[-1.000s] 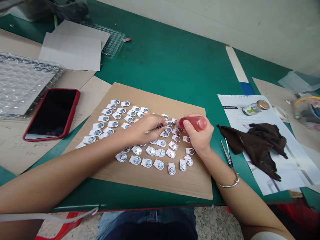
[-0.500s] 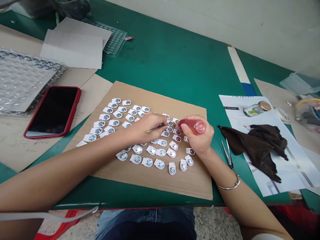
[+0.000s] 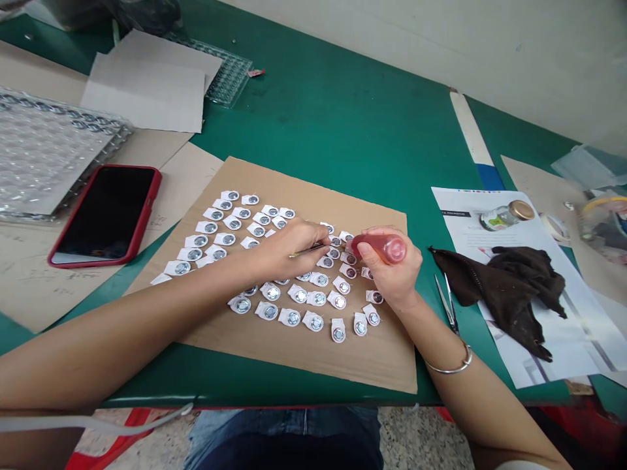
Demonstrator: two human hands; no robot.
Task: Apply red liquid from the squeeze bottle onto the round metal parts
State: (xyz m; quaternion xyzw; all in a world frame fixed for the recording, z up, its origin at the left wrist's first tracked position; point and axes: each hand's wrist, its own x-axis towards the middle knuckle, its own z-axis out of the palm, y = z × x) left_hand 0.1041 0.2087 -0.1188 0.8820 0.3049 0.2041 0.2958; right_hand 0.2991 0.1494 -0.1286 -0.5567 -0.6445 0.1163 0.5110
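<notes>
Near the front edge of the green table (image 3: pixel 343 143), a sheet of brown cardboard (image 3: pixel 304 349) is covered by loose rows of small white tabs (image 3: pixel 267 311) with round centres. Almost all the visible centres look silvery, while a reddish tint is seen on several towards the sheet's right edge; whether these are coated or merely coloured by light cannot be told, so the share finished and the share left cannot be counted. Some tabs are hidden by the left hand (image 3: pixel 298 247), in whose fingers a thin tool (image 3: pixel 306 250) is pinched. By the right hand (image 3: pixel 399 277), a red bottle (image 3: pixel 377 248) is gripped, tilted above the tabs near the sheet's right side. No brand can be read: on the printed paper (image 3: pixel 453 199) a dark label strip is blurred, the green-and-white label of the glass jar (image 3: pixel 503 216) is illegible, and faint handwriting is seen beside the phone (image 3: pixel 105 212).
</notes>
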